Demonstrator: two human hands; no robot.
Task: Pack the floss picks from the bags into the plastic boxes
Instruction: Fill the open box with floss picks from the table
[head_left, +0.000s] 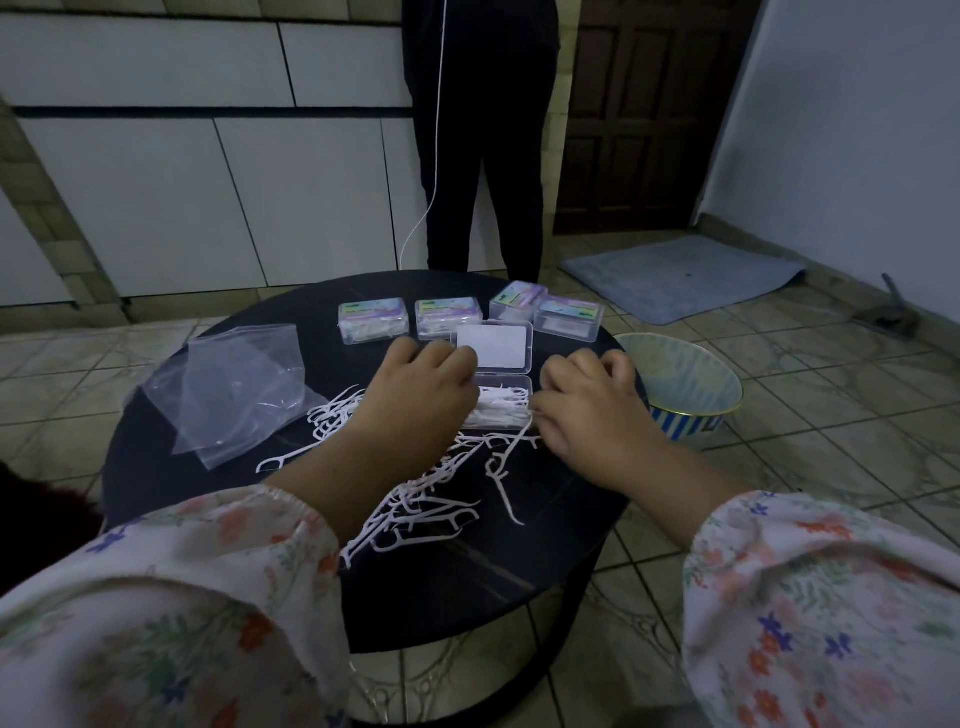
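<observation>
An open clear plastic box (503, 410) lies mid-table, its lid (493, 347) folded back and white floss picks packed inside. My left hand (421, 395) covers the box's left end with fingers curled down; what they hold is hidden. At the box's right front corner, my right hand (587, 405) pinches a floss pick (511, 444) that trails onto the table. Loose floss picks (415, 506) lie in a pile in front of the box, and more (332, 415) sit beside the empty clear bags (234, 387) on the left.
Closed, filled boxes (371, 321) (448, 317) (569, 317) line the far edge of the round dark table (467, 582). A striped bowl (691, 387) sits on the tiled floor at right. A person in dark trousers (478, 156) stands behind the table, beside a grey mat (680, 275).
</observation>
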